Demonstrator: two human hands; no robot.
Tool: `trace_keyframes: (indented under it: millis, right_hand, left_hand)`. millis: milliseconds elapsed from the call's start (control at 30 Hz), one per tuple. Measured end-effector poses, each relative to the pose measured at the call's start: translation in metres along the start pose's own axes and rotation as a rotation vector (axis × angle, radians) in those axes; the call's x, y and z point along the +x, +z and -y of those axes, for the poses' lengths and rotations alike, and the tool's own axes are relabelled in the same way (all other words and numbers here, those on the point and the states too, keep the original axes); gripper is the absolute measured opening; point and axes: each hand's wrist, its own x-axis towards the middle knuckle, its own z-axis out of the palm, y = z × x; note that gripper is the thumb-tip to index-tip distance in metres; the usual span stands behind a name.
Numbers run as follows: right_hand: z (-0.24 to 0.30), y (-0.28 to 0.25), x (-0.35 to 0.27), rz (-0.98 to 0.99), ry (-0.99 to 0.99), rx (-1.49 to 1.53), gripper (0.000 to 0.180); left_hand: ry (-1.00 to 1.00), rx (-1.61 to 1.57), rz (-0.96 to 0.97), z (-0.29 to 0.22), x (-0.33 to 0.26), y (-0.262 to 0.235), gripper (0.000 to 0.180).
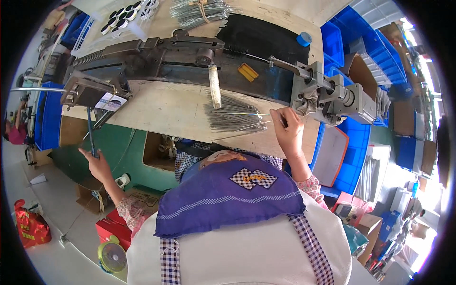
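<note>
My left hand [99, 166] is closed round the lower end of a dark blue lever [90, 124], which hangs from the left end of a long metal bench machine [142, 59]. One of its fingers sticks out to the side. My right hand [288, 127] pinches the end of a thin metal rod [249, 114], just above a loose pile of similar grey rods [225, 121] on the wooden table [161, 102]. A light-coloured, wrapped handle [215, 87] slants down from the machine toward that pile.
A clamp-like metal fixture [332, 95] stands at the machine's right end. A yellow block [248, 72] and a blue round cap [303, 39] lie beyond. A tied rod bundle [199, 12] and a white basket [102, 38] sit at the back. Blue crates [349, 152] line the right side.
</note>
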Motion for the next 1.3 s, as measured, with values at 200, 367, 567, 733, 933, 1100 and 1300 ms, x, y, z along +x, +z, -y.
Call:
trace_keyframes:
  millis: [200,367,567,733,933,1100,1300]
  right_hand:
    - [0.014,-0.027,0.014,-0.145,0.199,0.132,0.015]
    - [0.034,-0.058,0.036,-0.056,0.018,0.119,0.009]
    - [0.036,-0.014,0.012,0.075,0.473,0.726,0.007]
    - [-0.008,0.023,-0.004,0.056,0.139,0.193,0.013]
    - [-0.010,0.004,0.005,0.175,0.399,0.252,0.017]
    - [-0.019,0.007,-0.019,0.228,0.366,0.187,0.020]
    - [-0.019,0.006,-0.026,0.295,0.299,0.118,0.029]
  left_hand:
    - [0.221,0.175,-0.210,-0.076,-0.047,0.036,0.071]
    - [0.798,-0.923,0.544,-0.256,-0.103,-0.081,0.059]
    - [1.223,-1.078,0.666,-0.331,-0.114,-0.084,0.070]
    - [1.053,-1.081,0.914,-0.310,-0.115,-0.050,0.055]
    - [0.971,-1.152,0.808,-0.298,-0.106,-0.045,0.032]
    - [0.773,-1.135,0.850,-0.272,-0.112,-0.037,0.030]
    - [0.789,-1.233,0.814,-0.279,-0.121,-0.035,0.033]
